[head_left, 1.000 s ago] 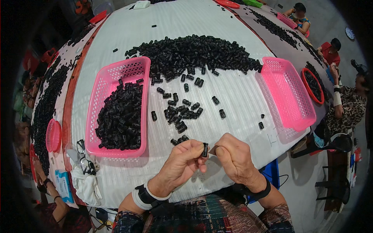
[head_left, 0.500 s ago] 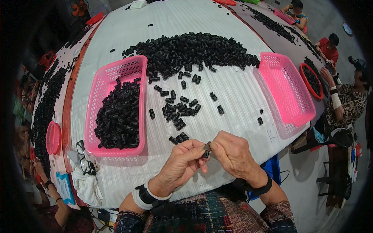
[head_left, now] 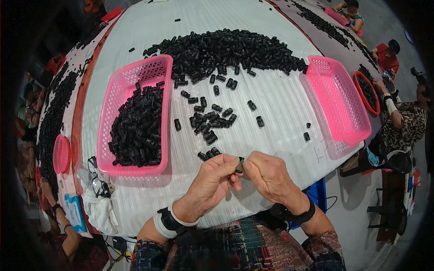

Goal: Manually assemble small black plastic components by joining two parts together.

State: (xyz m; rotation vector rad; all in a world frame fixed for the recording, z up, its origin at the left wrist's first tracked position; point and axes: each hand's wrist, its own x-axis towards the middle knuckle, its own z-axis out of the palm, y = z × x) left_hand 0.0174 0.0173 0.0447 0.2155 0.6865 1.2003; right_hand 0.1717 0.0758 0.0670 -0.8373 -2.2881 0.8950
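In front of my chest, close to the table's near edge, my two hands meet fingertip to fingertip. My left hand [head_left: 211,177] pinches a small black cord lock [head_left: 241,159], mostly covered by the fingers. Closed against it, my right hand [head_left: 270,175] grips a small flat grey piece [head_left: 239,167] that looks like a blade; its far end is hidden. Just beyond my left fingers lie a few more black cord locks [head_left: 209,154], and a loose cluster of them [head_left: 210,122] sits farther off.
Left stands a pink basket [head_left: 165,135] part-filled with cord locks; right, another pink basket [head_left: 337,101] has a bare bottom. A large heap of cord locks [head_left: 226,52] spans the far side. Glasses [head_left: 100,186] rest on a white cloth [head_left: 98,212]. Other people work at neighbouring tables.
The whole view has shifted slightly. My hands remain pressed together, and the cord lock and grey piece between them have turned a little, with less of the black showing below the fingers.
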